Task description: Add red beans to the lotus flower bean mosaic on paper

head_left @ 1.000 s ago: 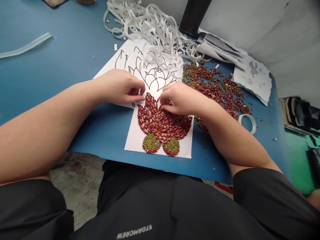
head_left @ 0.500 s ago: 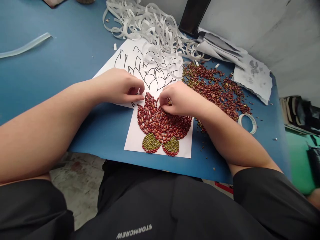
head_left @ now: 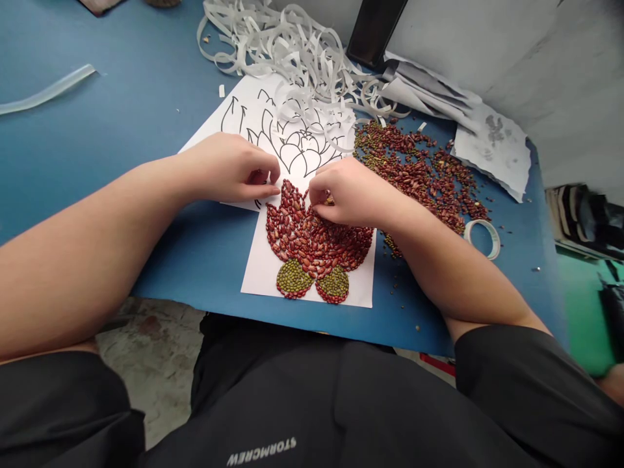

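A white sheet carries a flower-like picture made of red speckled beans, with two rounded patches of green mung beans at its bottom. My left hand rests at the picture's upper left, fingers curled loosely and thumb apart from the forefinger; nothing shows between them. Over the picture's upper right is my right hand, its thumb and fingers closed in a pinch just above the beans. What is in the pinch, if anything, is hidden. Behind both hands lies a paper with a black-line lotus drawing.
Loose red and green beans spread to the right, beside a tape roll. Curled white strips heap at the back and overlap the drawing. A dark upright device and crumpled papers stand along the wall. A clear strip lies left.
The view has shifted very slightly. Both hands keep the same pose and place over the bean picture, and no bean has visibly moved.
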Demonstrator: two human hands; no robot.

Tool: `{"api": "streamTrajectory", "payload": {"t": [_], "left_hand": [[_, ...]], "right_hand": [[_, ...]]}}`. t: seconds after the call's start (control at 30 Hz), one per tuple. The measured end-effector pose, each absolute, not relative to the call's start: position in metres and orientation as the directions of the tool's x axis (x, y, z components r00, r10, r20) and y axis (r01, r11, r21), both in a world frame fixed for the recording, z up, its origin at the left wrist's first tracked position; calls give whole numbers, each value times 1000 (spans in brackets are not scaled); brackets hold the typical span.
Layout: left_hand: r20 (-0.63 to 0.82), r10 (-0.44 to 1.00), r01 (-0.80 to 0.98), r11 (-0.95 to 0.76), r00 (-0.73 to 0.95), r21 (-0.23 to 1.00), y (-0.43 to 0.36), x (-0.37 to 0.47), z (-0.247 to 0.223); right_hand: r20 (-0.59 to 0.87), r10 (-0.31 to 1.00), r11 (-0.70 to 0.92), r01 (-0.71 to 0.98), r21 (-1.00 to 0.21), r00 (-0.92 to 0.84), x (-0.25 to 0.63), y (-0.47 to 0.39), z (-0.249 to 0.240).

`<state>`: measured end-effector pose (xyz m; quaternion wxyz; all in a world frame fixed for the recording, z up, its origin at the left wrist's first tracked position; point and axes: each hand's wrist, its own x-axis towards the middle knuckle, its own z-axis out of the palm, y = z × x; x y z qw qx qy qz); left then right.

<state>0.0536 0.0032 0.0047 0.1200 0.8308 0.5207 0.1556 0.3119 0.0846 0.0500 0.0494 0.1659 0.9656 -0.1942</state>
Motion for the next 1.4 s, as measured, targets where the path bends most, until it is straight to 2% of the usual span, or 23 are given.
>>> {"api": "streamTrajectory", "payload": {"t": [0.17, 0.43, 0.67, 0.8, 1.0, 1.13, 1.4], "left_hand": [[134, 902, 822, -429, 410, 374, 3, 53, 5], [121, 906, 826, -420, 405, 377, 2, 54, 6], [107, 907, 831, -416, 407, 368, 1, 54, 8], [144, 897, 819, -440, 418, 368, 1, 54, 6], [243, 849, 765, -528, 468, 369, -5, 72, 14], [228, 781, 697, -622, 581, 356, -10, 87, 15], [263, 725, 667, -688, 636, 285, -14, 96, 1]], "right_hand": [[-101, 300, 862, 315, -398, -949, 316, 94, 55], [-110, 167, 889, 198, -413, -980, 314, 98, 43], [-24, 233, 876, 220, -430, -972, 318, 106, 49], [-91, 287, 867, 299, -399, -954, 320, 105, 62], [-176, 361, 871, 399, -286, -916, 326, 107, 81], [-239, 348, 879, 404, -252, -907, 333, 113, 87], [-347, 280, 897, 373, -237, -895, 341, 115, 88]]}}
